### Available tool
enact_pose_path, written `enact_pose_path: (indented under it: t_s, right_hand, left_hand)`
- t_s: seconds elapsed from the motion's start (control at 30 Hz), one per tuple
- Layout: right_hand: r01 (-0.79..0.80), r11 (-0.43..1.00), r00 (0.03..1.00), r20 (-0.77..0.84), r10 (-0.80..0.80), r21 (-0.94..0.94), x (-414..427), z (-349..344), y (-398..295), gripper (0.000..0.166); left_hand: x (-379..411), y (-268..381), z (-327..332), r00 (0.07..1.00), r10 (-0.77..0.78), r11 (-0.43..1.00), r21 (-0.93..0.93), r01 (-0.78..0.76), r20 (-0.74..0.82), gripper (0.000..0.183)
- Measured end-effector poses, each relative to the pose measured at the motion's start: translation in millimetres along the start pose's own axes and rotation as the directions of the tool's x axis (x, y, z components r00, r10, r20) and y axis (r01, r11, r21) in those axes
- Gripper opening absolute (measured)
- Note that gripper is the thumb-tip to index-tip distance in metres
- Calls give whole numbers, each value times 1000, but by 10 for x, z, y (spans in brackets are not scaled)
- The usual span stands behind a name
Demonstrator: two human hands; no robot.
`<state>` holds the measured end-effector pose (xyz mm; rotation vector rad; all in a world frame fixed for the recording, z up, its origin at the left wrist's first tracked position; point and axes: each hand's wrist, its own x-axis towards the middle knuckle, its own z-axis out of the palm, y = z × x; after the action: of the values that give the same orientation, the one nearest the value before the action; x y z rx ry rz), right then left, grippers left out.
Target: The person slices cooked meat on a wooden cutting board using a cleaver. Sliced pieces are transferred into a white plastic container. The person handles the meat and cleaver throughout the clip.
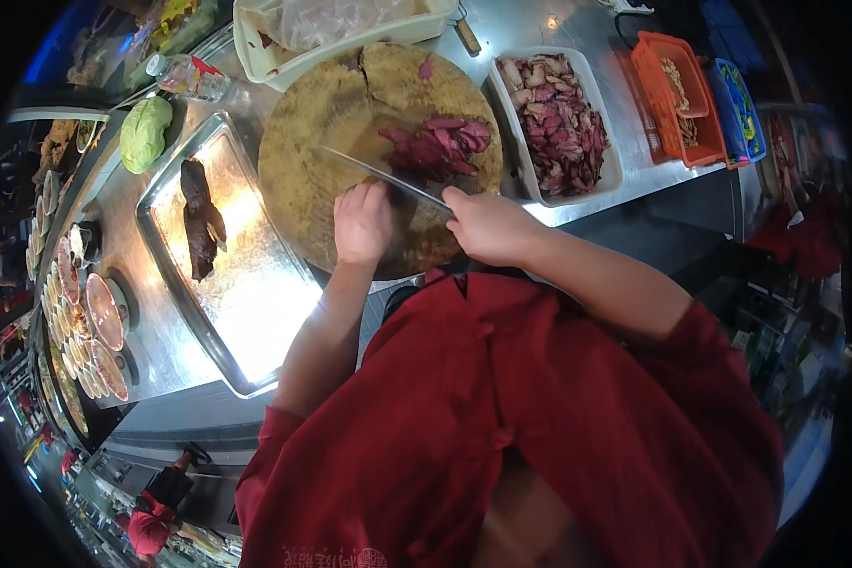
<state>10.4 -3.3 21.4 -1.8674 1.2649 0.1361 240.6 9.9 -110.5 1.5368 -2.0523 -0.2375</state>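
My right hand (495, 221) grips a knife (390, 179), seen nearly edge-on, its blade slanting across a round wooden chopping block (312, 121). My left hand (363, 221) is on the near part of the block, just left of the blade. Its fingers are bent and close together; whether they hold anything is hidden. Beyond the blade lies a pile of sliced dark-red meat (440, 148), with one stray slice (426, 67) near the far rim. To the left, a long dark piece of meat (199, 220) rests in a shallow metal tray (263, 334).
Right of the block stands a white tub of sliced meat (614, 167), then orange baskets (652, 92) and a blue basket (719, 106). A pale bin (255, 57) adjoins the far rim. Leftward are a plastic bottle (192, 77), a cabbage (145, 135) and stacked dishes (104, 312).
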Motion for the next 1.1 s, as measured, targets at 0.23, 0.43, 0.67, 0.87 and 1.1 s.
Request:
enact_pose_path:
  t_s: [0.23, 0.43, 0.67, 0.87, 1.1]
  right_hand:
    - [-26, 999, 998, -49, 27, 22, 125, 233, 0, 29]
    - [-33, 997, 999, -7, 33, 67, -120, 33, -44, 28]
    - [-6, 999, 991, -135, 13, 52, 200, 290, 200, 30]
    - [60, 997, 987, -149, -52, 52, 257, 152, 417, 31]
    - [52, 998, 997, -55, -50, 31, -118, 53, 625, 30]
  left_hand:
    - [32, -6, -2, 1000, 9, 1000, -22, -9, 0, 21]
    - [-7, -5, 2, 1000, 8, 1000, -23, -8, -5, 16]
    - [-2, 62, 25, 1000, -11, 999, -46, 12, 18, 18]
    - [-192, 220, -220, 995, -20, 1000, -14, 21, 103, 32]
    - [-560, 508, -309, 980, -176, 983, 76, 169, 89, 32]
